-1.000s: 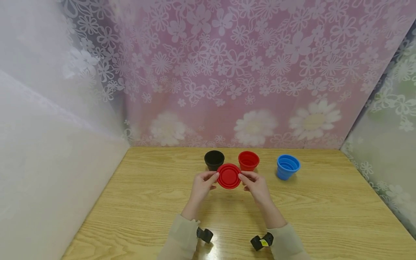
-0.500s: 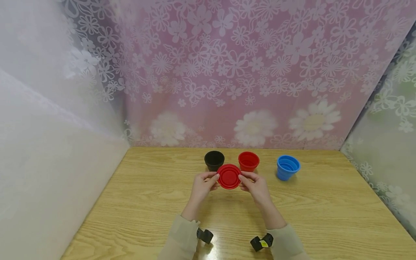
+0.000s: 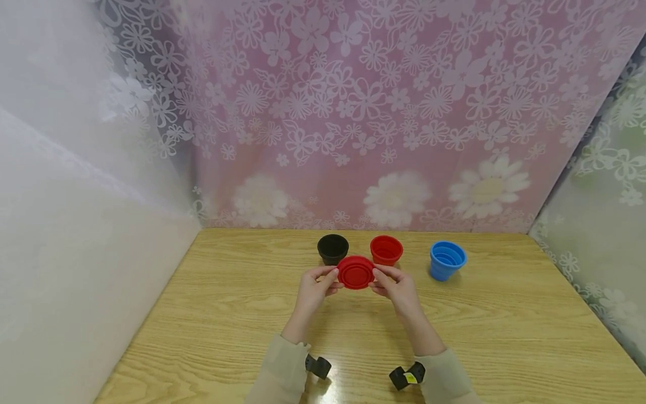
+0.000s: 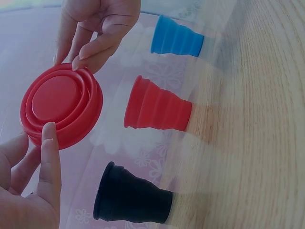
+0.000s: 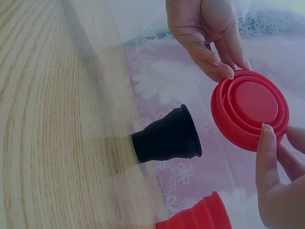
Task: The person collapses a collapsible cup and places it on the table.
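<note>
A flattened red collapsible cup (image 3: 355, 273), a ringed disc, is held up above the table between both hands. My left hand (image 3: 311, 289) pinches its left edge and my right hand (image 3: 398, 290) its right edge, thumbs on the near side. In both wrist views the concentric rings of the folded cup (image 4: 59, 105) show, with fingertips on its rim and rings. Behind it stand an expanded black cup (image 3: 333, 249) and an expanded red cup (image 3: 386, 250), both upright. The folded cup overlaps the lower part of the black cup in the head view.
An expanded blue cup (image 3: 447, 260) stands to the right of the red one. A wooden table (image 3: 227, 325) lies below, with a pink flowered curtain (image 3: 323, 140) along its back edge and a pale wall (image 3: 91, 224) at the left. Black wrist cameras (image 3: 406, 376) sit at the sleeves.
The folded red cup has tilted, so its face looks narrower from above. Both hands keep their grip and stay nearly in place. The standing cups have not moved.
</note>
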Available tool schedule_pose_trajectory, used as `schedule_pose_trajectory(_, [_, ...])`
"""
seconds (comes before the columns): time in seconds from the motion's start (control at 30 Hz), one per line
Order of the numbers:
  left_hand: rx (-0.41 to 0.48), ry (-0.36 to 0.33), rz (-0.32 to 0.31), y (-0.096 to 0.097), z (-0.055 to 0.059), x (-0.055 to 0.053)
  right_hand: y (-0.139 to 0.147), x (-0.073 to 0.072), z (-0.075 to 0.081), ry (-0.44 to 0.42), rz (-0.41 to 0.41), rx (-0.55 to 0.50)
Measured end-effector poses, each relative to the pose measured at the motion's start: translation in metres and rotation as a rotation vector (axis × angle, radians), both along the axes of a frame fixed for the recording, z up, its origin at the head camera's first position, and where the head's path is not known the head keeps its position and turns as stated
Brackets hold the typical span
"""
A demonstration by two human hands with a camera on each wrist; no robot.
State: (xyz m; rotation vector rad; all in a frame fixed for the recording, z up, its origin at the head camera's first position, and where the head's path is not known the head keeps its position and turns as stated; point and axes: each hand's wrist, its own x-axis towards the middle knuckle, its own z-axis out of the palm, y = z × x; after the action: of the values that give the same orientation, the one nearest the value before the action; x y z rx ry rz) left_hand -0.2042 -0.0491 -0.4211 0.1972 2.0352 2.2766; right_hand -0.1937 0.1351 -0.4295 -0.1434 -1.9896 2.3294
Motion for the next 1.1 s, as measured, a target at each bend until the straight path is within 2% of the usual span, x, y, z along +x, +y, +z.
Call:
schedule_pose_trajectory(0.33, [0.000, 0.031, 0.017, 0.000, -0.001, 0.000, 0.001, 0.000, -0.001, 0.001, -0.015, -0.004])
schedule_pose_trajectory(0.57, [0.023, 0.018, 0.025, 0.000, -0.020, -0.012, 0.000, 0.000, -0.002, 0.006, -0.022, -0.006])
schedule_pose_trajectory(0.63, [0.023, 0.018, 0.030, 0.001, -0.022, -0.013, 0.000, 0.000, -0.002, 0.004, -0.026, -0.007])
schedule_pose_trajectory(1.1, [-0.015, 0.032, 0.067, 0.002, -0.024, -0.013, 0.001, 0.000, -0.003, 0.004, -0.039, -0.033])
